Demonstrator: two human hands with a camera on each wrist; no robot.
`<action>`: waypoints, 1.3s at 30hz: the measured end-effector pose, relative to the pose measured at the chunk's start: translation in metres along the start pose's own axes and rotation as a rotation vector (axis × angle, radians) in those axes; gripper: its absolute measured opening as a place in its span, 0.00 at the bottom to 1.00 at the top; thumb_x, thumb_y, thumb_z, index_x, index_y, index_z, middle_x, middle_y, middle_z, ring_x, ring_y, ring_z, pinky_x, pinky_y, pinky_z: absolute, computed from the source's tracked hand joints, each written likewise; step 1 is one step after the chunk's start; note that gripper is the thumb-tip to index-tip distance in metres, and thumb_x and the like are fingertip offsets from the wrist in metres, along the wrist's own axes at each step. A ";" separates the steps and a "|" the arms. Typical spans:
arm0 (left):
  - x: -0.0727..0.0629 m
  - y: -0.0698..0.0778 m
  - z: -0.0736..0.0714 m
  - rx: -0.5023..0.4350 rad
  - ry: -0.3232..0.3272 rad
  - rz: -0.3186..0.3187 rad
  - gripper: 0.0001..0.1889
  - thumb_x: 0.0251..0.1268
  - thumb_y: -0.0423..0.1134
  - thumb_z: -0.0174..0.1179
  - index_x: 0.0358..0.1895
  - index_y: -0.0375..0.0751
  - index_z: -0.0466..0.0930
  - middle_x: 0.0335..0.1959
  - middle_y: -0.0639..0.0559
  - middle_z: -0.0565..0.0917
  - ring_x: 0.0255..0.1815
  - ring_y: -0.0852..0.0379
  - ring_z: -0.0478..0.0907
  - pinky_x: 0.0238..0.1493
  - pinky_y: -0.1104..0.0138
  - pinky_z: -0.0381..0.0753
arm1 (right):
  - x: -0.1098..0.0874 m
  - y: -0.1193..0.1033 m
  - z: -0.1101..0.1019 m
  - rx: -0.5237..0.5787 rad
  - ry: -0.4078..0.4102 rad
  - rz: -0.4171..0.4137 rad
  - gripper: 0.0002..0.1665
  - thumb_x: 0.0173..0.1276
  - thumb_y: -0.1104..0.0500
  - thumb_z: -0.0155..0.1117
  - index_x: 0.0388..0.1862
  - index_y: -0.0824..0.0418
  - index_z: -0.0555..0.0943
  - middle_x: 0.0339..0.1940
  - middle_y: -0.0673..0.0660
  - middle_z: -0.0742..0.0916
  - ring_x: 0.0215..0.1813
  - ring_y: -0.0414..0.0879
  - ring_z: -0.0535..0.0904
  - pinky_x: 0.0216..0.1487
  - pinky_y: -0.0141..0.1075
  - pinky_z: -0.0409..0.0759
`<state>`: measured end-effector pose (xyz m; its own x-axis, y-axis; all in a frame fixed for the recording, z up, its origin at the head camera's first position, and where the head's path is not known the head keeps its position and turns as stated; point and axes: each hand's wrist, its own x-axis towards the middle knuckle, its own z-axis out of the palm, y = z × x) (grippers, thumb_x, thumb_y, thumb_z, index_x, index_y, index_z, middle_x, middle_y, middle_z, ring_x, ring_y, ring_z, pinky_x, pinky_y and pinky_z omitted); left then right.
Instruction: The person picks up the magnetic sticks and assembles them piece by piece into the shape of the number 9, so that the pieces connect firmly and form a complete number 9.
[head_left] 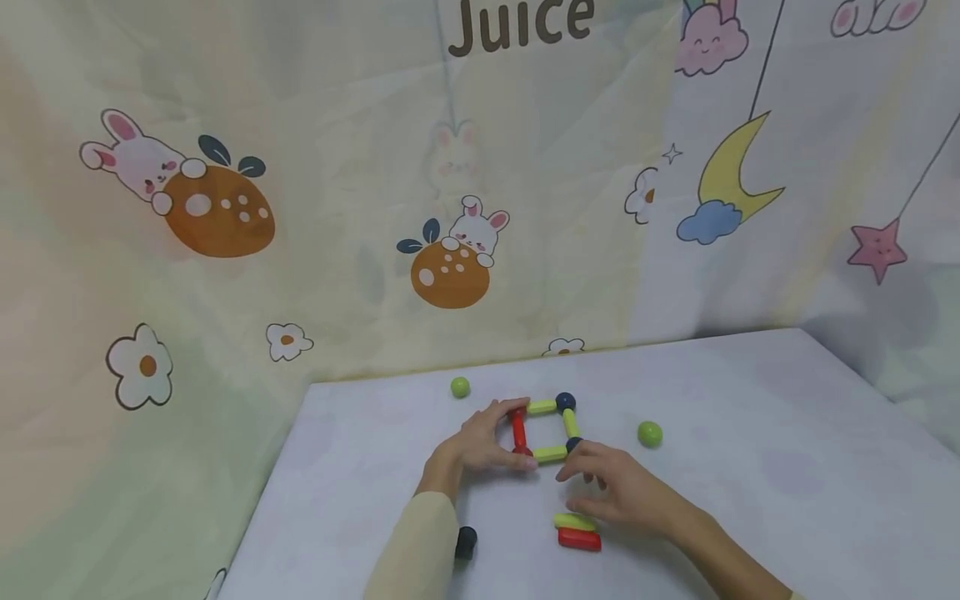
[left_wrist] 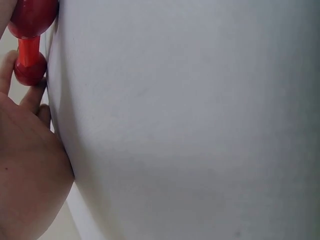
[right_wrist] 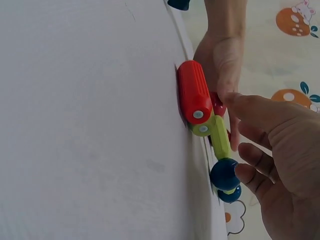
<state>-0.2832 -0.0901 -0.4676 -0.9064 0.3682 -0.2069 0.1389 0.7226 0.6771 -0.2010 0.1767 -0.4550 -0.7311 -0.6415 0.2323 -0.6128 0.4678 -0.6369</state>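
A small square of magnetic rods and balls lies on the table, with one red rod [head_left: 519,432], yellow-green rods [head_left: 551,454] on its other sides, red balls at two corners and dark blue balls [head_left: 566,402] at the others. My left hand [head_left: 480,440] holds its red side, thumb by the near red ball [left_wrist: 33,18] and fingers around the far one [left_wrist: 30,72]. At the near right corner, my right hand [head_left: 626,485] has loosely bent fingers beside the blue ball [right_wrist: 224,173]. Its thumb is apart, above two loose rods.
The loose yellow-green rod [head_left: 574,522] and red rod [head_left: 580,540] lie side by side nearer me. One green ball [head_left: 460,387] sits behind the left hand, another green ball [head_left: 650,433] to the right. A dark piece [head_left: 466,543] is partly hidden by the left sleeve.
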 end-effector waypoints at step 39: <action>0.002 0.003 -0.002 -0.019 0.005 -0.005 0.49 0.45 0.64 0.78 0.74 0.81 0.63 0.83 0.51 0.58 0.83 0.41 0.51 0.69 0.30 0.61 | 0.007 0.006 -0.002 0.041 -0.137 0.184 0.10 0.68 0.53 0.73 0.47 0.48 0.87 0.34 0.37 0.84 0.35 0.34 0.79 0.39 0.30 0.81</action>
<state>-0.2858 -0.0888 -0.4647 -0.9090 0.3617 -0.2069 0.1268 0.7132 0.6894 -0.2106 0.1766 -0.4557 -0.7802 -0.6255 0.0090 -0.4579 0.5612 -0.6894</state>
